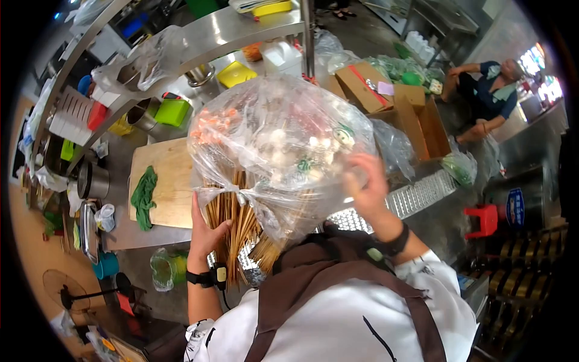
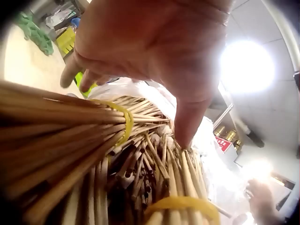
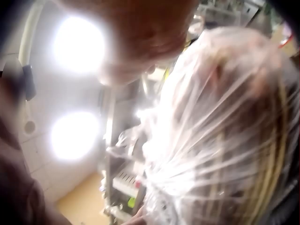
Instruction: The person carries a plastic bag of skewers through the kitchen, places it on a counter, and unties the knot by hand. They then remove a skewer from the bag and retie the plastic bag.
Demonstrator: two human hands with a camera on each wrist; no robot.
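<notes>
Head view: bundled sticks (image 1: 232, 226) are touched by the left hand (image 1: 207, 235), its grip wide; the right hand's state cannot be told. Beyond, a filled plastic bag (image 1: 271, 133) is apparently being adjusted between both hands; steady support seems required.
</notes>
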